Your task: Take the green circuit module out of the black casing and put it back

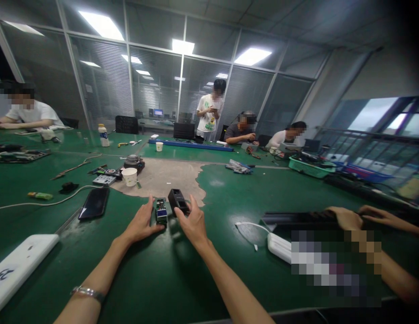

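A small circuit board module [161,213] with a blue part on it is just right of my left hand [141,221]. That hand is open: its thumb reaches the module's lower end, and its fingers are spread along the left side, apart from it. My right hand [195,224] is closed on a black plastic housing [177,200] with openings in its face, thumb in front and fingers at the right side. The housing is tilted beside the module, with a shadow on the table under it. The undersides of both things are hidden.
Left on the green table [229,261] are a black phone [94,203], a white power bank [23,270], a paper cup [129,177] and electronic parts. At right, another person's hands [347,218] touch a long black piece [297,219], near a white cabled device [280,246].
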Demonstrator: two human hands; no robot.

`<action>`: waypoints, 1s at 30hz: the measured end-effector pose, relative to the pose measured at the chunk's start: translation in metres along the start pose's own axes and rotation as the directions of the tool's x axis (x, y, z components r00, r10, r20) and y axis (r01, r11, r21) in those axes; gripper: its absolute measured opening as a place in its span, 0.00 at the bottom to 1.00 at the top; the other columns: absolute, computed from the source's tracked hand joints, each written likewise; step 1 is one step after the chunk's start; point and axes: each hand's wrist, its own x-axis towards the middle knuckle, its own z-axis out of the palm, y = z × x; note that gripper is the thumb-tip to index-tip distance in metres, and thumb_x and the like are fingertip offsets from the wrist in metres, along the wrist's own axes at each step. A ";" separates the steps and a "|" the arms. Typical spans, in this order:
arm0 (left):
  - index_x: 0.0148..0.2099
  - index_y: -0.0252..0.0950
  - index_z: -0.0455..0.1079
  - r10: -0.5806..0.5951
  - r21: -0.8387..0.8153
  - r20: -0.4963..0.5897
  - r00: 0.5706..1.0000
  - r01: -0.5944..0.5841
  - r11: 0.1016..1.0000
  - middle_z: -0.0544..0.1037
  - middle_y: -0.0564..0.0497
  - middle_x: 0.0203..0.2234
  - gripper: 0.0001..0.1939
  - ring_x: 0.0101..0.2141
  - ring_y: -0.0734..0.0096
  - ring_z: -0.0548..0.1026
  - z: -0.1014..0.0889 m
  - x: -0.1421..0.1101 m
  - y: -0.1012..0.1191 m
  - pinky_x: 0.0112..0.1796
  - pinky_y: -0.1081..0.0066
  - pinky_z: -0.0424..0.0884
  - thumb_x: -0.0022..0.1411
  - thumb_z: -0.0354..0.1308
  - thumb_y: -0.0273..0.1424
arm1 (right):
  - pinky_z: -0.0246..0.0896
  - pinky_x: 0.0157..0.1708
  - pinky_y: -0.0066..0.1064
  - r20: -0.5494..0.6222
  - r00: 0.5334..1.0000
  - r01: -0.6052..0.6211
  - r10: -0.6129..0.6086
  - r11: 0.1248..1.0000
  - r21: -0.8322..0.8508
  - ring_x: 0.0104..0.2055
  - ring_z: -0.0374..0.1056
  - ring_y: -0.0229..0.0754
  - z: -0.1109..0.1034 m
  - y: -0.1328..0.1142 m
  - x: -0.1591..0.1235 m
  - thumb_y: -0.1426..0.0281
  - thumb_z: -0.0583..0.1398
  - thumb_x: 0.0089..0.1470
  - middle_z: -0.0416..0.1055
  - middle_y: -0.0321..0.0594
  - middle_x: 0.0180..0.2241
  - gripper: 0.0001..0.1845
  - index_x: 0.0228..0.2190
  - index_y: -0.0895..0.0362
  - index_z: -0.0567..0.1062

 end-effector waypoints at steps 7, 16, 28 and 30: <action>0.75 0.37 0.22 0.008 -0.034 -0.034 0.999 -0.009 0.999 0.54 0.30 0.70 0.64 0.66 0.39 0.59 0.001 -0.001 0.001 0.62 0.43 0.57 0.58 0.68 0.46 | 0.67 0.53 0.35 0.091 0.996 -0.016 0.027 0.993 -0.118 0.55 0.73 0.51 0.028 -0.032 0.003 0.60 0.63 0.59 0.76 0.54 0.52 0.42 0.67 0.66 0.57; 0.75 0.37 0.21 0.036 -0.059 -0.052 0.998 -0.039 0.998 0.53 0.31 0.70 0.65 0.66 0.40 0.59 0.003 -0.001 -0.002 0.63 0.43 0.58 0.56 0.68 0.44 | 0.67 0.48 0.38 0.142 0.987 -0.023 0.079 0.933 -0.359 0.49 0.76 0.55 0.046 -0.050 -0.001 0.59 0.62 0.60 0.78 0.57 0.46 0.41 0.66 0.66 0.57; 0.75 0.36 0.21 0.039 -0.045 -0.056 0.998 -0.042 0.998 0.53 0.30 0.70 0.68 0.66 0.36 0.59 0.005 0.000 -0.006 0.62 0.40 0.58 0.53 0.70 0.45 | 0.66 0.47 0.38 0.257 0.959 0.011 0.116 0.895 -0.445 0.50 0.75 0.56 0.040 -0.043 -0.007 0.56 0.63 0.57 0.77 0.57 0.46 0.42 0.64 0.64 0.59; 0.75 0.37 0.20 0.039 -0.040 -0.050 0.998 -0.041 0.998 0.52 0.31 0.70 0.68 0.66 0.37 0.58 0.005 0.000 -0.006 0.63 0.41 0.58 0.54 0.70 0.42 | 0.66 0.46 0.38 0.254 0.961 0.006 0.113 0.905 -0.424 0.50 0.75 0.56 0.043 -0.042 -0.008 0.56 0.64 0.56 0.78 0.57 0.46 0.43 0.65 0.64 0.59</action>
